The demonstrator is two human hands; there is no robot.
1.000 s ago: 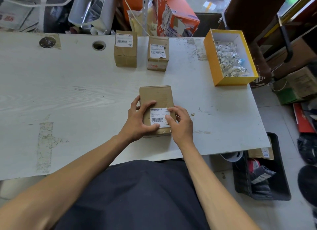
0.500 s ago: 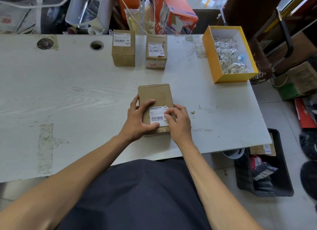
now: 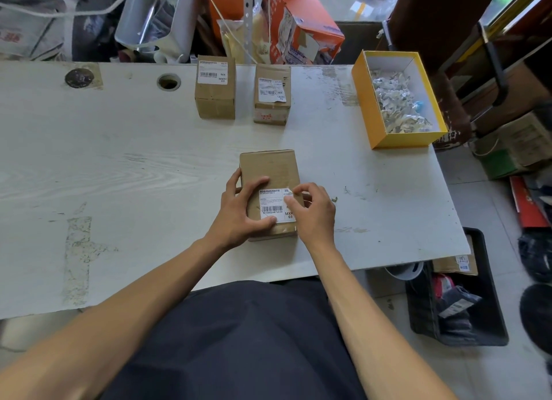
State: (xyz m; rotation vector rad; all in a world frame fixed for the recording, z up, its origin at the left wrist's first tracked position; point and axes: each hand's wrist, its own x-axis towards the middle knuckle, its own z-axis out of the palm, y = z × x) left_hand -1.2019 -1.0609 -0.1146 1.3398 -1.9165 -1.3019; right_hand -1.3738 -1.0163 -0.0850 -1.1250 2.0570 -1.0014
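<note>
The right hand (image 3: 310,211) has moved up the label (image 3: 272,205); its fingertips (image 3: 294,192) now pinch the top right corner, which has lifted off the box (image 3: 268,166).

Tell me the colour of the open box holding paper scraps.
The open box is yellow outside, white inside; head view.

Near carton (image 3: 268,166), near edge of tabletop (image 3: 119,160): near label (image 3: 276,205) carries barcode w/ no. approx. "ST10002467U038", "MXR" over "03" at right, "38" top right; small print illegible. Left carton (image 3: 215,100), far edge: left label (image 3: 213,72) reads "MX", "MXRC 03" beside barcode, digits illegible. Right carton (image 3: 271,109), far edge: torn right label (image 3: 271,89) shows "MXRC"; red print on front face illegible.
</note>
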